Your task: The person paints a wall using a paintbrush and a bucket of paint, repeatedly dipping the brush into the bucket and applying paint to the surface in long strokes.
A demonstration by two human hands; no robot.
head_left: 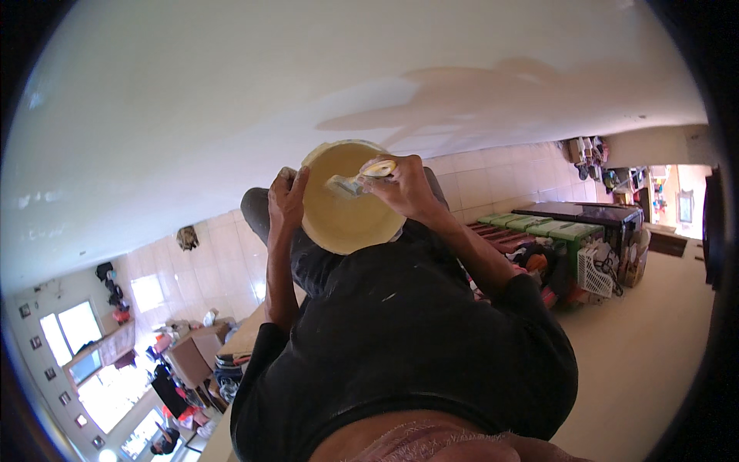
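Observation:
A round bucket (350, 232), pale yellow inside, is tilted so that I look into it, in front of my lap. My left hand (287, 199) grips its left rim, fingers and thumb closed on the edge. Over the right side of the opening, my right hand (402, 189) is closed around the handle of a paintbrush (346, 185). The brush's flat, whitish-smeared head points left into the bucket. I cannot tell whether it touches the contents, or how full the bucket is.
A pale wall (231, 85) rises close in front, with my shadow on it. On the right stand green bins (539, 224) and a white basket (594, 269). A small brown mottled thing (187, 238) lies on the tiled floor. Cardboard boxes (198, 353) and another person (165, 441) are lower left.

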